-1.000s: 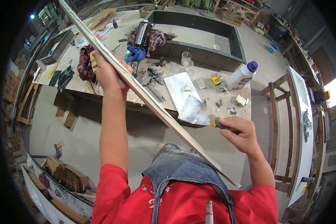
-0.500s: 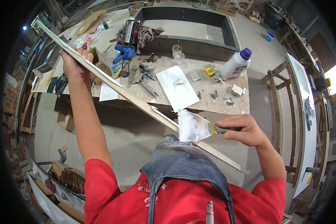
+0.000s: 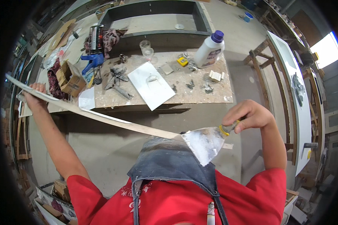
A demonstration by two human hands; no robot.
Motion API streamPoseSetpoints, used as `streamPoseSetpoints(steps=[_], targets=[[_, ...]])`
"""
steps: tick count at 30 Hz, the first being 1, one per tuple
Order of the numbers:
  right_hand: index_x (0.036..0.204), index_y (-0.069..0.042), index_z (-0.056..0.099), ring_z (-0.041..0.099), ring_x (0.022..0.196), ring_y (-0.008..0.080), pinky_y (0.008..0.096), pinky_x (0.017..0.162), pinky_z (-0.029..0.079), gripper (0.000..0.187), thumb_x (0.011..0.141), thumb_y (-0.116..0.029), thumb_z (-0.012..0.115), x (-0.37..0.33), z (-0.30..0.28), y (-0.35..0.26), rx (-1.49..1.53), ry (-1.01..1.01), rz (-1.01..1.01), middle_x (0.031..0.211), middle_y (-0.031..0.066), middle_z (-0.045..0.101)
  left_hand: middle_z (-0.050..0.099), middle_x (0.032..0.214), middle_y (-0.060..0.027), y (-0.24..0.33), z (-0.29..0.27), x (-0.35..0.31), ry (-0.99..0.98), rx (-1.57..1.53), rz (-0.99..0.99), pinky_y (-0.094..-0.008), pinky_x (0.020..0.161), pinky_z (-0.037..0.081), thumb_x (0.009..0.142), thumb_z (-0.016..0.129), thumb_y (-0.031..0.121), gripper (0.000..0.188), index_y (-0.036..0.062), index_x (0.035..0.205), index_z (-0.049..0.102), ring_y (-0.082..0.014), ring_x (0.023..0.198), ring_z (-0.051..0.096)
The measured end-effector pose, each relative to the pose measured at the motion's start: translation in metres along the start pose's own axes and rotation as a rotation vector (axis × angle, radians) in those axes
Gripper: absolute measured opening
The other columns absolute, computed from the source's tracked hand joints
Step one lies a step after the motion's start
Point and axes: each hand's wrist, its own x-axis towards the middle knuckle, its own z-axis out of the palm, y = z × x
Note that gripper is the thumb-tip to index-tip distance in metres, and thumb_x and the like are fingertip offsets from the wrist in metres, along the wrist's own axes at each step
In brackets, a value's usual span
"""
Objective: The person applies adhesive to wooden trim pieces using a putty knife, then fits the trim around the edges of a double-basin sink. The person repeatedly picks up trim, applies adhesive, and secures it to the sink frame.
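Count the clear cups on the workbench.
2: one clear cup beside the dark frame, and a second clear cup just in front. Others may be hidden.

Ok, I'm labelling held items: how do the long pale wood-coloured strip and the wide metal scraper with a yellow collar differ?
The strip is long and narrow; the scraper has a short, flared blade. The strip slants down rightward from the left hand; the scraper's blade points down-left from the right hand. Both are held and show white patches.
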Motion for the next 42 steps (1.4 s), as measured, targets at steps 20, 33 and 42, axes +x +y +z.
streamPoseSetpoints(steps=[20,33,42], targets=[[0.114,-0.003,0.075,0.068,0.103,0.0185,0.0305,0.089,0.054,0.041,0.073,0.002,0.082,-0.052,-0.056,0.006,-0.133,0.237,0.292,0.113,0.0123,0.074,0.027,0.059,0.0007,0.013,-0.166,0.080,0.110,0.015,0.033,-0.0293,0.051,0.030,0.099,0.045,0.016,0.031,0.0127,0.070,0.035,-0.0156,0.051,0.026],[0.118,-0.006,0.073,0.067,0.086,0.0144,0.0306,0.078,0.053,0.036,0.082,-0.008,0.074,-0.002,-0.071,0.094,-0.345,0.747,0.359,0.101,0.0108,0.076,0.029,0.056,-0.0026,0.075,-0.125,-0.011,0.429,0.146,0.157,-0.0312,0.045,0.031,0.096,0.045,0.021,0.037,0.0140,0.064,0.028,-0.0183,0.049,0.029],[0.117,-0.012,0.072,0.067,0.096,0.0410,0.0461,0.087,0.054,0.034,0.086,-0.024,0.064,0.217,0.035,0.206,-0.648,0.624,0.129,0.101,0.0232,0.071,0.028,0.054,-0.0023,0.142,-0.163,-0.062,0.365,0.167,0.182,-0.0305,0.040,0.027,0.101,0.041,0.036,0.044,0.0123,0.066,0.032,-0.0165,0.045,0.027]])
